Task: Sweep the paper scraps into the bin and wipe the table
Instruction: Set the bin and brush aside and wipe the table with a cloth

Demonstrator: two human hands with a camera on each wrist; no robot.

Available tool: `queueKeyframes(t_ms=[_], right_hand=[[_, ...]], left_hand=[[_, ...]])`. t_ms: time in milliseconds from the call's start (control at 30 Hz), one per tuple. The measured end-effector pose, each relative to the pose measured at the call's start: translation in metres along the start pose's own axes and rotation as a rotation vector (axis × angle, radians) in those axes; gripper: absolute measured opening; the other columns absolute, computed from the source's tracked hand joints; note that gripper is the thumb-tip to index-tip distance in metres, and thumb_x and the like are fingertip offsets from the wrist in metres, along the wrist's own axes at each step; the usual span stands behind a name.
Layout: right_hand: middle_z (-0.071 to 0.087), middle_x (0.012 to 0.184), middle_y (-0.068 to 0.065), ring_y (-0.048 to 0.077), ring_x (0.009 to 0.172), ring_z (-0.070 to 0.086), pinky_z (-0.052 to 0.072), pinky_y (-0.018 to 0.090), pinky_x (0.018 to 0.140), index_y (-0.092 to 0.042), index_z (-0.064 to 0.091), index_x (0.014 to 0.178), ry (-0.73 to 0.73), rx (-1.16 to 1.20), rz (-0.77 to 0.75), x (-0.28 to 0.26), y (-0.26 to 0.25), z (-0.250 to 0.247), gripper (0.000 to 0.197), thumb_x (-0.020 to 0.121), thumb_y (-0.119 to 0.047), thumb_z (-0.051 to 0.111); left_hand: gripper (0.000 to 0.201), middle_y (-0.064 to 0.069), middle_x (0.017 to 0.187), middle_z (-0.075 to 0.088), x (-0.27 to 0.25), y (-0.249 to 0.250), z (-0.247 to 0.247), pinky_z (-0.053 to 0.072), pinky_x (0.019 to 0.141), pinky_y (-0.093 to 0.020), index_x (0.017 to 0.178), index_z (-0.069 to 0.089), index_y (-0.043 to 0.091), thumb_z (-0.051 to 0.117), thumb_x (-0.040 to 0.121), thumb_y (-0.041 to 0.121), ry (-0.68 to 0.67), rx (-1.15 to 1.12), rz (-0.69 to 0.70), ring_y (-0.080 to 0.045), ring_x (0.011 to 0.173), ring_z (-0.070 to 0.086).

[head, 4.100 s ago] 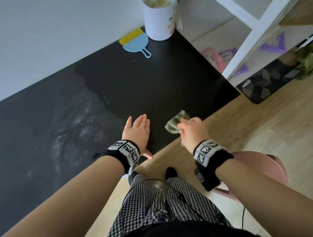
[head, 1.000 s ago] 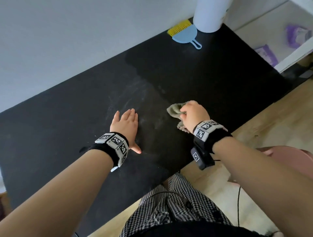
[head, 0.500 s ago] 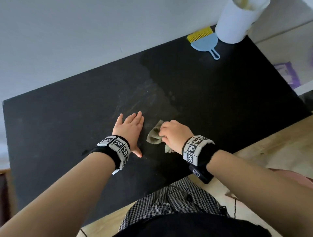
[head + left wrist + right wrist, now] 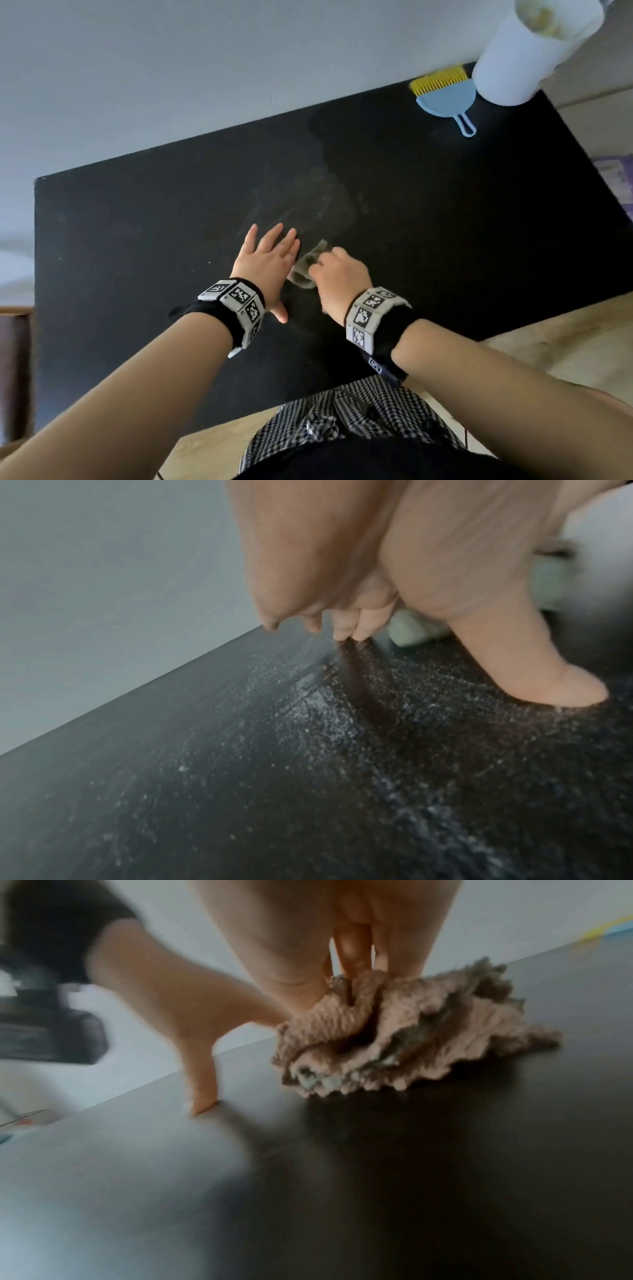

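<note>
The right hand (image 4: 337,274) is clamped on a crumpled cloth (image 4: 308,265), fingers curled into its folds and pressing it onto the black table (image 4: 137,222), a little nearer the near edge than the middle. In the right wrist view the cloth (image 4: 404,1042) lies bunched flat on the table (image 4: 445,1177), with the fingers (image 4: 352,945) dug into its top and the thumb (image 4: 202,1074) reaching down to touch the surface beside it. The left hand (image 4: 267,260) lies just beside the cloth on its left, fingers straight and spread apart, palm down on the table. In the left wrist view the fingertips (image 4: 346,631) and the thumb (image 4: 534,680) touch the surface (image 4: 308,777), which shows pale dusty streaks and specks around them, and a bit of the cloth (image 4: 411,634) shows past the fingers. From the head view, a smeared, greyish patch (image 4: 308,202) lies on the table just beyond both hands, toward the far edge. At the far right corner stands a white bin (image 4: 524,54), with pale scraps (image 4: 544,20) visible inside its rim. Touching or just beside its left side lies a blue dustpan (image 4: 447,101), handle pointing toward the near edge, with a yellow brush (image 4: 435,80) along its far side. Both wrists wear black bands with square printed markers. The near table edge sits over checked trousers (image 4: 342,418) and a wooden floor (image 4: 548,335).
</note>
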State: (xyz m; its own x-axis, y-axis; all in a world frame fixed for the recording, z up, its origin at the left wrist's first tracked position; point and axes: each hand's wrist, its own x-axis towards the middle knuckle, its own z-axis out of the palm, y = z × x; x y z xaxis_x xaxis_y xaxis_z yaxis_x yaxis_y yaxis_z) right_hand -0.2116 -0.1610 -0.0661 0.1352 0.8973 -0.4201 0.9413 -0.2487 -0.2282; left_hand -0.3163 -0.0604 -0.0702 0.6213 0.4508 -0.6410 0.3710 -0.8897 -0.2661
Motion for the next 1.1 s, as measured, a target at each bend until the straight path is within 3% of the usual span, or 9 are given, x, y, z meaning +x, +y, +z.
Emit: queueKeyframes(t_ms=[167, 400, 533, 600, 667, 767, 867, 1000, 1100], right_hand=[[0.056, 0.12, 0.003, 0.024, 0.116, 0.045, 0.047, 0.037, 0.081, -0.014, 0.058, 0.114, -0.009, -0.034, -0.175, 0.003, 0.011, 0.0, 0.026, 0.089, -0.021, 0.058], [0.061, 0.115, 0.005, 0.025, 0.111, 0.056, 0.051, 0.035, 0.083, -0.02, 0.061, 0.116, 0.046, -0.003, 0.348, 0.059, 0.086, -0.046, 0.027, 0.09, -0.023, 0.057], [0.052, 0.123, 0.012, 0.03, 0.117, 0.051, 0.046, 0.039, 0.092, -0.013, 0.056, 0.121, 0.004, 0.016, 0.469, 0.062, 0.063, -0.04, 0.035, 0.089, -0.025, 0.057], [0.05, 0.123, 0.013, 0.033, 0.117, 0.05, 0.046, 0.042, 0.095, -0.012, 0.057, 0.121, 0.037, 0.014, 0.372, 0.054, 0.037, -0.029, 0.032, 0.093, -0.023, 0.047], [0.052, 0.122, 0.01, 0.029, 0.12, 0.048, 0.045, 0.039, 0.092, -0.011, 0.058, 0.119, 0.029, -0.001, 0.165, 0.041, 0.014, -0.018, 0.031, 0.096, -0.02, 0.04], [0.054, 0.12, 0.007, 0.026, 0.117, 0.05, 0.05, 0.039, 0.089, -0.013, 0.06, 0.116, -0.009, -0.03, -0.011, 0.036, 0.004, -0.011, 0.028, 0.094, -0.018, 0.045], [0.054, 0.116, 0.004, 0.023, 0.106, 0.057, 0.051, 0.037, 0.085, -0.023, 0.063, 0.113, 0.023, 0.037, 0.121, 0.052, 0.027, -0.016, 0.024, 0.09, -0.024, 0.053], [0.055, 0.117, 0.009, 0.026, 0.107, 0.055, 0.049, 0.037, 0.089, -0.024, 0.06, 0.12, 0.167, 0.111, 0.451, 0.084, 0.075, -0.038, 0.029, 0.095, -0.029, 0.048], [0.055, 0.124, 0.011, 0.028, 0.113, 0.055, 0.045, 0.034, 0.091, -0.02, 0.057, 0.124, 0.104, 0.189, 0.603, 0.105, 0.091, -0.049, 0.032, 0.094, -0.027, 0.049]], left_hand=[[0.141, -0.004, 0.157, -0.02, -0.007, -0.001, 0.003, -0.008, 0.115, -0.055, 0.15, -0.013, 0.009, 0.064, 0.056, 0.08, -0.049, -0.069, -0.125, -0.027, 0.144, -0.018], [0.136, -0.004, 0.159, -0.012, -0.006, -0.007, 0.003, -0.006, 0.114, -0.056, 0.151, -0.009, 0.009, 0.056, 0.059, 0.084, -0.051, -0.056, -0.095, -0.026, 0.145, -0.014], [0.122, 0.003, 0.16, 0.001, -0.001, -0.029, -0.003, -0.008, 0.114, -0.056, 0.153, 0.004, 0.016, 0.054, 0.064, 0.083, -0.005, -0.053, -0.003, -0.025, 0.146, -0.01], [0.114, 0.003, 0.16, 0.003, 0.003, -0.04, -0.006, -0.007, 0.114, -0.054, 0.153, 0.008, 0.017, 0.054, 0.069, 0.079, 0.038, -0.044, 0.008, -0.023, 0.146, -0.009], [0.116, -0.004, 0.16, -0.007, 0.01, -0.048, -0.011, -0.005, 0.116, -0.051, 0.152, 0.001, 0.013, 0.054, 0.071, 0.076, 0.03, -0.032, 0.003, -0.024, 0.146, -0.012], [0.124, -0.011, 0.158, -0.014, 0.024, -0.059, -0.017, -0.004, 0.117, -0.049, 0.151, -0.006, 0.007, 0.055, 0.07, 0.078, 0.013, -0.022, 0.01, -0.025, 0.145, -0.013], [0.126, -0.011, 0.158, -0.011, 0.035, -0.071, -0.026, -0.004, 0.117, -0.049, 0.151, -0.005, 0.006, 0.057, 0.068, 0.078, 0.015, -0.02, 0.027, -0.025, 0.146, -0.011], [0.127, -0.009, 0.159, -0.01, 0.049, -0.083, -0.031, -0.002, 0.117, -0.05, 0.151, -0.004, 0.007, 0.06, 0.066, 0.077, 0.009, -0.015, 0.032, -0.025, 0.146, -0.009], [0.128, -0.01, 0.159, -0.01, 0.06, -0.09, -0.035, -0.002, 0.117, -0.05, 0.151, -0.003, 0.006, 0.06, 0.066, 0.077, 0.019, -0.004, 0.037, -0.026, 0.146, -0.01]])
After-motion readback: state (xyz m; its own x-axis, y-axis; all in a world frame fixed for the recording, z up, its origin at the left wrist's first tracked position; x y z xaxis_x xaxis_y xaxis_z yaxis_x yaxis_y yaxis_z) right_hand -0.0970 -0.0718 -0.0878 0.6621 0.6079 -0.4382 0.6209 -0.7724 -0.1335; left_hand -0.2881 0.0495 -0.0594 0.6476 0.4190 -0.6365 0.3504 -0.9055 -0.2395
